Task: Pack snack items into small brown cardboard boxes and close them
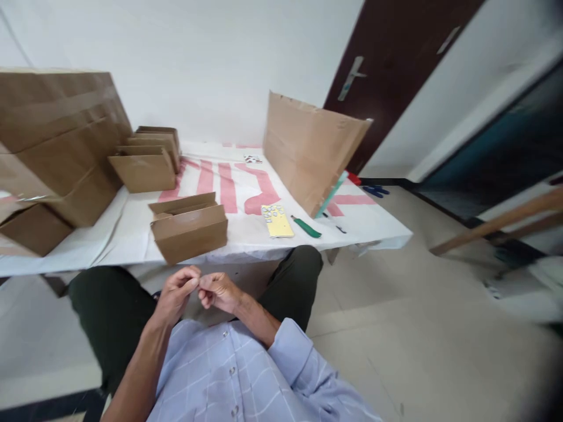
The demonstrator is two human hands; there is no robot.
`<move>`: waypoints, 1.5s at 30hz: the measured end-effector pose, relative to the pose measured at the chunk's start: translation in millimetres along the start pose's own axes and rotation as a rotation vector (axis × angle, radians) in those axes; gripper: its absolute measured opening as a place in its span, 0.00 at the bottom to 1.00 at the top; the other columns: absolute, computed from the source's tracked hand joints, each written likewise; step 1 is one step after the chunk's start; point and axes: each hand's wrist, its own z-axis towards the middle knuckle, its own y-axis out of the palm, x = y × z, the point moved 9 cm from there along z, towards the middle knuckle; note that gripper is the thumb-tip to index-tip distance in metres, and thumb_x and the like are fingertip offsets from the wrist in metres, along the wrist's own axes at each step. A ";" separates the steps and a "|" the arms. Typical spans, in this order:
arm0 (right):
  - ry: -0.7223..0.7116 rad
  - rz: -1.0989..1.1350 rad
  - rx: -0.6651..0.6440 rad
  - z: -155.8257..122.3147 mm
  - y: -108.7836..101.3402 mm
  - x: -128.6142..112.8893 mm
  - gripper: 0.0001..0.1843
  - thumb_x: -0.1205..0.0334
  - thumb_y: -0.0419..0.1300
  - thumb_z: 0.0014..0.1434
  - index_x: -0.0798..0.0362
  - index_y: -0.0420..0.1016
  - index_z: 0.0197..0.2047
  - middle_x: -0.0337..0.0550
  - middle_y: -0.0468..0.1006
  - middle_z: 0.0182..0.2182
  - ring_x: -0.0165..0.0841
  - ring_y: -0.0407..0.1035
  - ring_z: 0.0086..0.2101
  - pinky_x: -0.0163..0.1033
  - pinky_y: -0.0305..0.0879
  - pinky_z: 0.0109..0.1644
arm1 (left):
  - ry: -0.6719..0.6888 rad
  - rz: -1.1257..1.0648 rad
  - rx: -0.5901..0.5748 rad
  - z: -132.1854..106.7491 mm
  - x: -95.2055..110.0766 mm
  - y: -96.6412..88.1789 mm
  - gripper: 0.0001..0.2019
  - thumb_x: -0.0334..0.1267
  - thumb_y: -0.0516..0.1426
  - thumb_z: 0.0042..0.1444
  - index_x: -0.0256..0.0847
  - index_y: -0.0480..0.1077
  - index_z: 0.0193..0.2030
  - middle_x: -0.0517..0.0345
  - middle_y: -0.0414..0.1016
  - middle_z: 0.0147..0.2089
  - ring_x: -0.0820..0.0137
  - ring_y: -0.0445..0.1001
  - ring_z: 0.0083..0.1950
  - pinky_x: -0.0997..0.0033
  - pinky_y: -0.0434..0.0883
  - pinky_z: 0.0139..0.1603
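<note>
My left hand (178,293) and my right hand (220,291) meet over my lap, just below the table's front edge. Fingertips of both are pinched together and touch each other. Whatever lies between them, if anything, is too small to make out. Closest to them on the table stands a small cardboard box (191,231) with its flaps up. To its right lie a yellow sheet with small stickers (278,223) and a green-handled knife (307,227).
A large cardboard box (53,135) fills the table's left end, beside several small cartons (147,167). A big cardboard piece (312,146) stands upright on the right, near a dark pen (341,229). White cloth with red print (237,225) covers the table. A brown door (396,64) is behind.
</note>
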 end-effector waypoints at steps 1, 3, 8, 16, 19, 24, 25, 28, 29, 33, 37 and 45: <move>-0.010 -0.001 0.005 -1.5 0.4 -3.2 0.36 0.34 0.85 0.39 0.56 0.78 0.31 0.36 0.79 0.22 0.26 0.69 0.19 0.32 0.67 0.23 | 0.000 -0.015 0.006 0.9 1.6 2.7 0.21 0.53 0.78 0.51 0.38 0.79 0.29 0.56 0.75 0.33 0.70 0.73 0.34 0.72 0.73 0.35; -0.027 0.006 0.010 -3.8 1.3 -9.9 0.35 0.35 0.86 0.40 0.56 0.78 0.30 0.36 0.79 0.22 0.25 0.68 0.18 0.31 0.66 0.22 | -0.014 -0.034 -0.001 2.7 3.5 7.6 0.23 0.54 0.78 0.50 0.37 0.78 0.28 0.57 0.74 0.32 0.72 0.72 0.33 0.73 0.72 0.35; -0.026 -0.027 0.025 -6.7 4.4 -18.0 0.34 0.35 0.84 0.43 0.56 0.79 0.30 0.37 0.79 0.22 0.25 0.68 0.18 0.32 0.66 0.21 | -0.074 -0.091 -0.013 1.8 3.9 9.4 0.23 0.55 0.77 0.53 0.39 0.78 0.38 0.60 0.75 0.32 0.73 0.73 0.29 0.72 0.73 0.33; -0.115 -0.180 0.092 -12.1 6.5 -28.7 0.32 0.33 0.82 0.46 0.55 0.81 0.27 0.42 0.81 0.23 0.28 0.72 0.20 0.33 0.68 0.24 | -0.110 -0.075 0.008 0.3 8.3 13.3 0.24 0.55 0.77 0.52 0.38 0.76 0.29 0.60 0.73 0.26 0.73 0.71 0.24 0.72 0.70 0.28; -0.133 -0.189 0.088 -13.6 8.2 -32.6 0.32 0.32 0.82 0.46 0.55 0.82 0.28 0.41 0.81 0.23 0.28 0.72 0.20 0.33 0.68 0.24 | -0.131 -0.119 0.028 0.3 7.7 13.3 0.24 0.56 0.77 0.51 0.38 0.75 0.29 0.59 0.73 0.26 0.73 0.70 0.25 0.72 0.69 0.28; -0.134 -0.159 0.088 -13.2 9.7 -32.5 0.32 0.33 0.82 0.46 0.55 0.83 0.29 0.40 0.82 0.24 0.28 0.73 0.21 0.33 0.69 0.25 | -0.072 -0.069 0.082 0.2 7.7 2.6 0.23 0.55 0.76 0.53 0.38 0.76 0.31 0.59 0.74 0.28 0.74 0.70 0.27 0.72 0.69 0.31; -0.131 -0.137 0.097 -12.6 8.5 -31.6 0.32 0.33 0.82 0.46 0.54 0.83 0.29 0.40 0.82 0.24 0.27 0.72 0.21 0.33 0.69 0.25 | -0.054 -0.036 0.099 0.3 7.6 -1.1 0.22 0.55 0.76 0.53 0.38 0.77 0.32 0.59 0.75 0.28 0.73 0.71 0.28 0.72 0.70 0.33; -0.136 -0.056 0.135 -10.2 2.7 -29.6 0.30 0.35 0.83 0.45 0.54 0.82 0.30 0.40 0.82 0.24 0.27 0.72 0.21 0.32 0.69 0.24 | 0.025 0.117 0.147 0.3 12.0 -10.4 0.19 0.52 0.76 0.54 0.38 0.80 0.36 0.58 0.78 0.31 0.71 0.73 0.31 0.70 0.72 0.36; -0.142 -0.030 0.151 -9.4 0.4 -29.6 0.30 0.36 0.83 0.45 0.54 0.82 0.30 0.40 0.82 0.24 0.27 0.72 0.21 0.32 0.69 0.25 | 0.068 0.190 0.148 0.0 16.2 -10.7 0.18 0.52 0.75 0.56 0.39 0.81 0.38 0.57 0.79 0.33 0.70 0.74 0.33 0.70 0.72 0.37; -0.194 0.068 0.227 -7.5 -7.4 -31.3 0.27 0.39 0.84 0.47 0.53 0.82 0.32 0.40 0.82 0.26 0.27 0.72 0.24 0.33 0.70 0.28 | 0.274 0.530 0.001 -3.9 35.5 11.2 0.11 0.45 0.64 0.70 0.41 0.85 0.46 0.51 0.82 0.41 0.65 0.79 0.42 0.65 0.75 0.47; -0.250 0.131 0.319 -8.7 -11.0 -26.9 0.28 0.38 0.83 0.47 0.52 0.84 0.35 0.41 0.85 0.31 0.30 0.75 0.30 0.33 0.72 0.33 | 0.391 0.758 -0.068 -7.9 38.9 28.2 0.10 0.39 0.61 0.73 0.43 0.84 0.53 0.51 0.80 0.43 0.65 0.79 0.43 0.65 0.76 0.48; -0.240 0.071 0.301 -16.8 4.1 -23.2 0.24 0.39 0.78 0.56 0.52 0.87 0.41 0.48 0.88 0.40 0.35 0.77 0.37 0.37 0.72 0.36 | 0.323 0.553 0.186 -2.7 37.9 -1.3 0.09 0.43 0.67 0.66 0.42 0.85 0.36 0.53 0.79 0.35 0.66 0.76 0.37 0.67 0.72 0.41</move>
